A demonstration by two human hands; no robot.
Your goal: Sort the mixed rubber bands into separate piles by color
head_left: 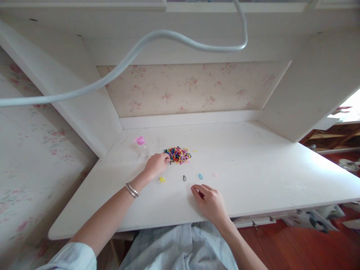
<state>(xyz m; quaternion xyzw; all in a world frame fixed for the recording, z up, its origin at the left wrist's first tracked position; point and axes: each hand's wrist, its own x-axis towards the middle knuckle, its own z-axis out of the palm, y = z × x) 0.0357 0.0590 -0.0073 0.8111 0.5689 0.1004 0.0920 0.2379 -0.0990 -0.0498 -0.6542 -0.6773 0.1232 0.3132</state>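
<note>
While left hand [165, 159] touches one tangled multicoloured band heap [180, 155], right hand [209, 200] sits loosely curled, both grips unclear; near, one each: yellow clump [162, 179], black loop [184, 178], blue loop [200, 176], pale-pink loop [215, 174].

text: none legible | labels, brands: none legible | numbers: none legible

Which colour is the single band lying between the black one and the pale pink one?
That band is blue, as the head view shows.
</note>
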